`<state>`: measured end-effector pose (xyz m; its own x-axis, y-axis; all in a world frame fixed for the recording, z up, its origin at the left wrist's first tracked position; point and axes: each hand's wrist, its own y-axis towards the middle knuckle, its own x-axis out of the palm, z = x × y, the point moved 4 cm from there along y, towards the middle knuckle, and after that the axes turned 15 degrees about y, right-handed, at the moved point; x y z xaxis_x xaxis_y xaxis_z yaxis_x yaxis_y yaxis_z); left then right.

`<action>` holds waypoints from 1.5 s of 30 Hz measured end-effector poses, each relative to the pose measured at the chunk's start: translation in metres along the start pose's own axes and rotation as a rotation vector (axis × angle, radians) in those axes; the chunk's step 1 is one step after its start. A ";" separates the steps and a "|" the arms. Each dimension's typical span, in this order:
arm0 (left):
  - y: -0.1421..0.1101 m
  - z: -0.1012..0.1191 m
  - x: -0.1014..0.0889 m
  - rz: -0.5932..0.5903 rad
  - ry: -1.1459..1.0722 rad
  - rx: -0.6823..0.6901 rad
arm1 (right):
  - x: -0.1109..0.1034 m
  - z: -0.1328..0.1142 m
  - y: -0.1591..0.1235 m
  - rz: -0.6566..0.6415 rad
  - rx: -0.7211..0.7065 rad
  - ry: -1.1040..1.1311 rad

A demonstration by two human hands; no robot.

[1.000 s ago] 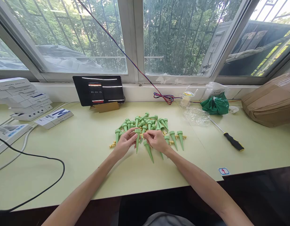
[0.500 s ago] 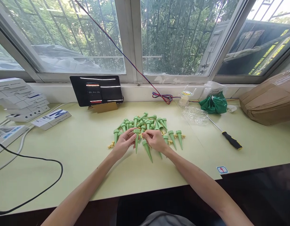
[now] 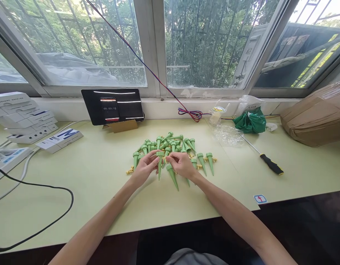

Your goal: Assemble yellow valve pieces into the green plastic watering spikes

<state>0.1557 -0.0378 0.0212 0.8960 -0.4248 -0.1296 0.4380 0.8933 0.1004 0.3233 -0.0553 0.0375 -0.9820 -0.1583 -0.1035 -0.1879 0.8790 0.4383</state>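
Observation:
My left hand [image 3: 144, 167] is closed around a green plastic watering spike [image 3: 159, 166], held upright with its capped end up and its point down. Close by on the right, the fingers of my right hand [image 3: 183, 164] pinch a small yellow valve piece [image 3: 164, 159] at the spike's side, mostly covered by the fingertips. Behind both hands lies a pile of similar green spikes [image 3: 174, 145] with yellow valves among them. A loose spike [image 3: 173, 177] rests just below my right hand, and more spikes [image 3: 210, 163] lie to its right.
A screwdriver [image 3: 271, 164] and a green plastic bag [image 3: 249, 121] are on the right, before a cardboard box [image 3: 314, 114]. A tablet [image 3: 113, 106] leans near the window. White boxes [image 3: 23, 117] and a black cable [image 3: 48, 186] occupy the left side of the table [image 3: 147, 213].

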 end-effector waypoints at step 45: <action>-0.003 0.007 0.001 0.017 0.155 0.060 | -0.001 0.003 0.000 -0.042 -0.008 -0.089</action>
<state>0.1559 -0.0419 0.0277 0.8835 -0.3776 -0.2772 0.4304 0.8880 0.1620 0.3242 -0.0536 0.0345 -0.9675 -0.1538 -0.2009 -0.2292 0.8690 0.4386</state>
